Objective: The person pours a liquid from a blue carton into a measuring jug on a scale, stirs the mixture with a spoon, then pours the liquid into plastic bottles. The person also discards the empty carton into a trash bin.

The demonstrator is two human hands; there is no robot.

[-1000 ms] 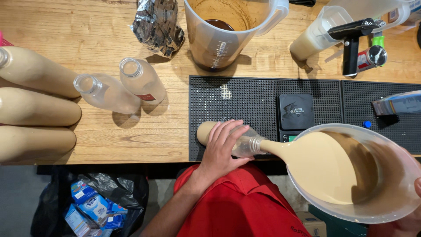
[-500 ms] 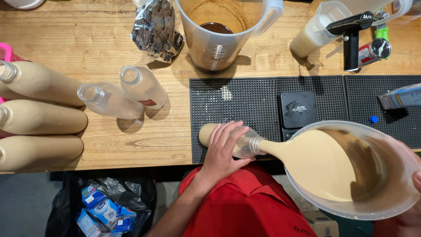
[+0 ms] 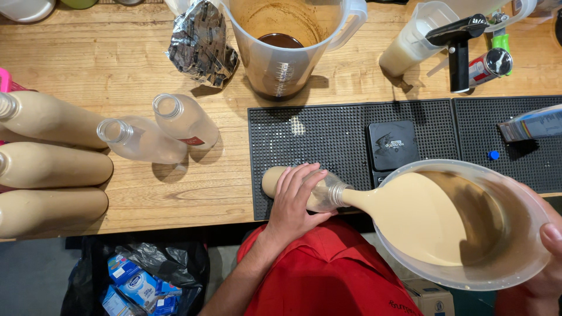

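My left hand (image 3: 295,202) grips a clear plastic bottle (image 3: 328,194) that stands on the black rubber mat (image 3: 328,131), partly filled with beige liquid. My right hand (image 3: 550,257), only partly visible at the right edge, holds a large clear jug (image 3: 497,275) tilted toward the bottle. The jug's spout meets the bottle's mouth, and beige milky liquid (image 3: 418,219) runs from it into the bottle.
Three filled beige bottles (image 3: 50,164) stand at the left, with two empty clear bottles (image 3: 143,137) beside them. At the back are a tall pitcher with dark liquid (image 3: 284,44), a crumpled foil bag (image 3: 202,44) and another pitcher (image 3: 410,47). A small black scale (image 3: 392,143) sits on the mat. A bin bag with cartons (image 3: 140,281) lies below.
The view has shifted slightly. Both hands keep their hold and the pouring goes on; the beige liquid in the bottle has risen a little.
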